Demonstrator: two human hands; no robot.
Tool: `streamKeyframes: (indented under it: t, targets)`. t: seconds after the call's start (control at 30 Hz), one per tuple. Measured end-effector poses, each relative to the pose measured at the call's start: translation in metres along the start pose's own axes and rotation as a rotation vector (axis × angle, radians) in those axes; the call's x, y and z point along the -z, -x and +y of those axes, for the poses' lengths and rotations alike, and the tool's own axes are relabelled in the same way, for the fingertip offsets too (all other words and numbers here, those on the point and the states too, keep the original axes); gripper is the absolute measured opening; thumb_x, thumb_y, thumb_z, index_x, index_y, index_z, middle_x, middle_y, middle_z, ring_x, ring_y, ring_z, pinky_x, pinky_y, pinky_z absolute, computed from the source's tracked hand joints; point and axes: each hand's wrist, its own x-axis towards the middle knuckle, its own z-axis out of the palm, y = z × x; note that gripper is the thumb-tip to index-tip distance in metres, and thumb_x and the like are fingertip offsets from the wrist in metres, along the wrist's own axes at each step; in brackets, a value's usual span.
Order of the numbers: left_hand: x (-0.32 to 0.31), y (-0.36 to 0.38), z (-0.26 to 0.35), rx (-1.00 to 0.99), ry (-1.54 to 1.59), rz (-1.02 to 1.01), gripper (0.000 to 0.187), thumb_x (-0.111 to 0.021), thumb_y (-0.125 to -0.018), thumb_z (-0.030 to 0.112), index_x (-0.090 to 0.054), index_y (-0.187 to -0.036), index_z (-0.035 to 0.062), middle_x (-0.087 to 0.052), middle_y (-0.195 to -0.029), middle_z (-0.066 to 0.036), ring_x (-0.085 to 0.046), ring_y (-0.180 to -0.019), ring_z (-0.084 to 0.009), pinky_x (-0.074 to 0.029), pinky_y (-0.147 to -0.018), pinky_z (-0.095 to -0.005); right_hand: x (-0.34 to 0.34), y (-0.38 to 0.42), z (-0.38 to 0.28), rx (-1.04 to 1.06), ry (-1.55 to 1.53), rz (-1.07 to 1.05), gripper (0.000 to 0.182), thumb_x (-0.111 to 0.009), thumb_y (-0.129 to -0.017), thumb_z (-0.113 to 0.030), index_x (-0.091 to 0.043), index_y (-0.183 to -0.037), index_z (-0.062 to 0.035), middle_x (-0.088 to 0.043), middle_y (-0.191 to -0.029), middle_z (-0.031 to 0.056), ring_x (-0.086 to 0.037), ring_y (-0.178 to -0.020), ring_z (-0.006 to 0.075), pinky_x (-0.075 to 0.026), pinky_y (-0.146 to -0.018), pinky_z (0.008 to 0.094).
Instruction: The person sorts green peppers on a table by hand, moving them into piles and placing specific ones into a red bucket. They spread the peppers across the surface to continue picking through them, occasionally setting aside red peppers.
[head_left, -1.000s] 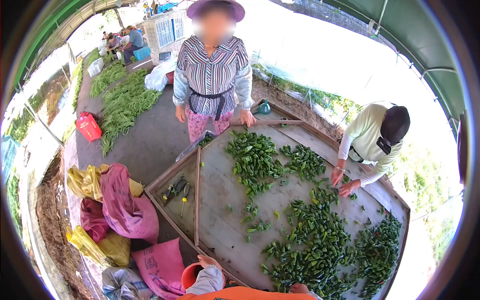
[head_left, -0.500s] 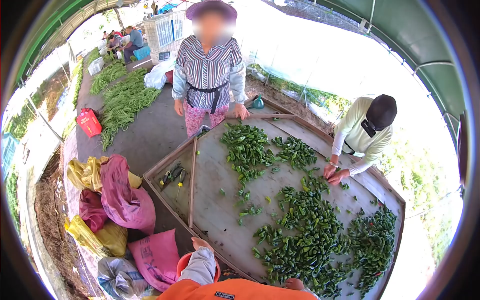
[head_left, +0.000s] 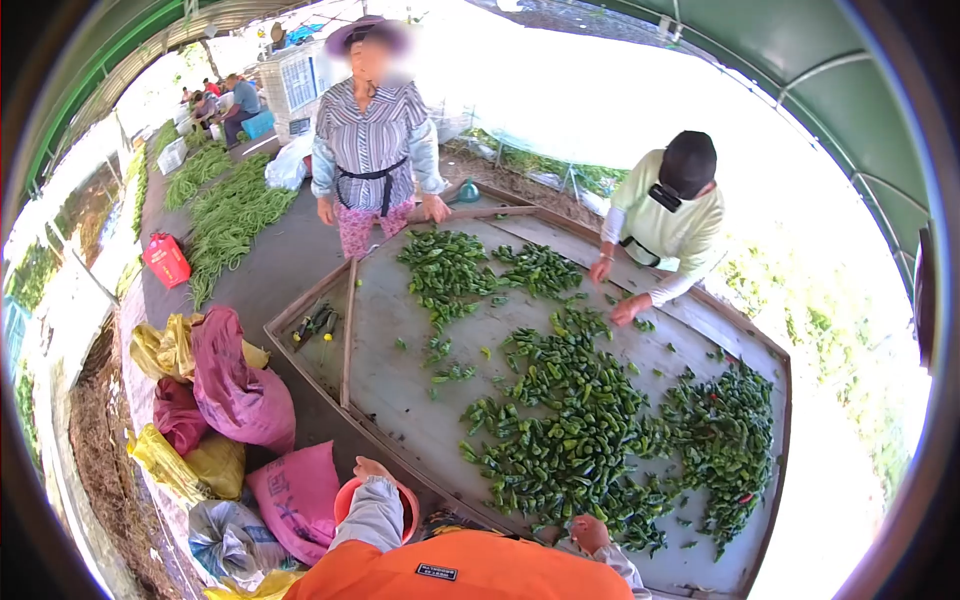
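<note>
My left hand (head_left: 372, 468) is at the far rim of a red bucket (head_left: 409, 505), with my grey sleeve crossing over the bucket. Its fingers are too small in view to show whether they grip anything. At the near edge of the large framed table (head_left: 400, 365), my right hand (head_left: 590, 533) is beside the main pile of green peppers (head_left: 560, 430). The fingers of that hand are curled in, and whatever they hold is hidden. Another pile of peppers (head_left: 720, 430) lies to the right, and smaller heaps (head_left: 445, 270) spread toward the far side.
Across the table one person (head_left: 375, 140) stands with a hand on the frame. A second person (head_left: 675, 215) leans over the right side, both hands above the peppers. Filled sacks (head_left: 245, 390) crowd the left floor. Long green beans (head_left: 235, 215) cover the ground behind.
The view has shifted, so the table sits further left. The person on the right has straightened somewhat and spread both hands apart. More of my right hand shows at the near edge.
</note>
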Motion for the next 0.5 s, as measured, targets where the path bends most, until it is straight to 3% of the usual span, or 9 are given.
streamKeyframes:
  t: [0.13, 0.27, 0.33, 0.4, 0.5]
  targets:
    - [0.019, 0.028, -0.02, -0.131, -0.123, -0.057, 0.048, -0.042, -0.096, 0.039, -0.055, -0.115, -0.0029, -0.062, -0.107, -0.02, -0.061, -0.094, -0.0337, -0.05, -0.081, -0.0433, -0.001, 0.016, 0.074, -0.009, 0.026, 0.12, 0.032, -0.058, -0.081, -0.024, -0.065, -0.103, -0.0018, -0.07, -0.078, 0.0115, -0.067, -0.067, 0.0195, -0.053, -0.061, 0.0325]
    - [-0.001, 0.062, -0.011, -0.392, -0.287, -0.155, 0.047, -0.043, -0.096, 0.039, -0.055, -0.115, -0.0013, -0.062, -0.109, -0.019, -0.061, -0.096, -0.033, -0.05, -0.081, -0.0427, -0.002, 0.052, 0.105, -0.039, 0.138, -0.077, 0.025, -0.055, -0.082, -0.026, -0.067, -0.096, -0.0089, -0.069, -0.083, 0.0138, -0.067, -0.072, 0.0252, -0.052, -0.067, 0.0368]
    - [-0.033, 0.094, -0.003, -0.544, -0.39, -0.258, 0.046, -0.043, -0.096, 0.039, -0.056, -0.115, -0.0005, -0.062, -0.109, -0.019, -0.061, -0.097, -0.0327, -0.05, -0.082, -0.0424, -0.023, 0.067, 0.13, -0.048, 0.065, 0.112, 0.024, -0.055, -0.082, -0.026, -0.066, -0.095, -0.0092, -0.068, -0.085, 0.0158, -0.066, -0.079, 0.0317, -0.051, -0.072, 0.0407]
    - [-0.073, 0.14, 0.012, -0.707, -0.494, -0.37, 0.045, -0.044, -0.095, 0.039, -0.056, -0.115, 0.0004, -0.062, -0.11, -0.019, -0.061, -0.098, -0.0324, -0.05, -0.082, -0.042, -0.02, 0.078, 0.134, -0.041, 0.001, 0.155, 0.023, -0.054, -0.082, -0.024, -0.065, -0.095, -0.0083, -0.067, -0.089, 0.0166, -0.064, -0.085, 0.036, -0.05, -0.075, 0.0446]
    - [-0.126, 0.197, 0.015, -0.918, -0.677, -0.512, 0.044, -0.044, -0.095, 0.039, -0.057, -0.115, 0.0016, -0.061, -0.111, -0.018, -0.061, -0.099, -0.0319, -0.05, -0.083, -0.0416, -0.014, 0.093, 0.137, -0.189, -0.071, 0.298, 0.023, -0.051, -0.082, -0.021, -0.064, -0.097, -0.0077, -0.067, -0.092, 0.017, -0.064, -0.087, 0.0359, -0.05, -0.076, 0.0454]
